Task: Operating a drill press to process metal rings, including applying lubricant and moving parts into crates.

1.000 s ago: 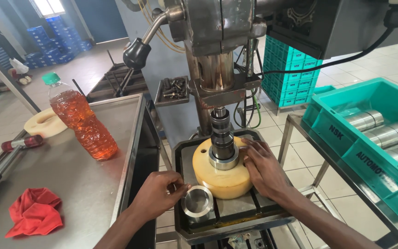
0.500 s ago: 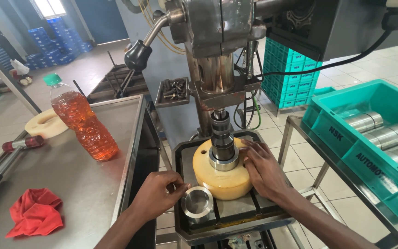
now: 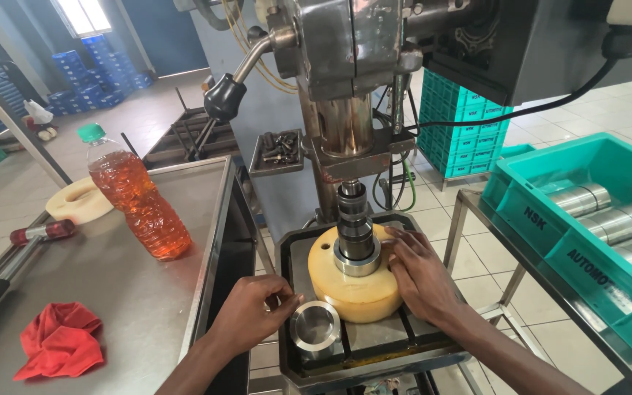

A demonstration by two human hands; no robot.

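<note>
left hand (image 3: 251, 311): basically parked, same spot as a second ago, grip loosely curled, fingertips just touching the rim of the steel ring (image 3: 315, 328), not really pinching it yet

steel ring: sitting flat on the press tray (image 3: 396, 350), right beside that grip, hasn't budged

right hand (image 3: 420, 274): grip spread flat, palm pressed on the yellow disc (image 3: 352, 289), no change either

yellow disc: under the spindle (image 3: 355, 227), which stands on its middle, just left of the right grip

what changed: honestly almost nothing, only the view drifted a hair

my read: looks like a pause, disc held steady, ring ready to lift

off to the left of both grips: oil bottle (image 3: 140, 197) and red rag (image 3: 60, 348) on the tabletop (image 3: 133, 292)
</note>
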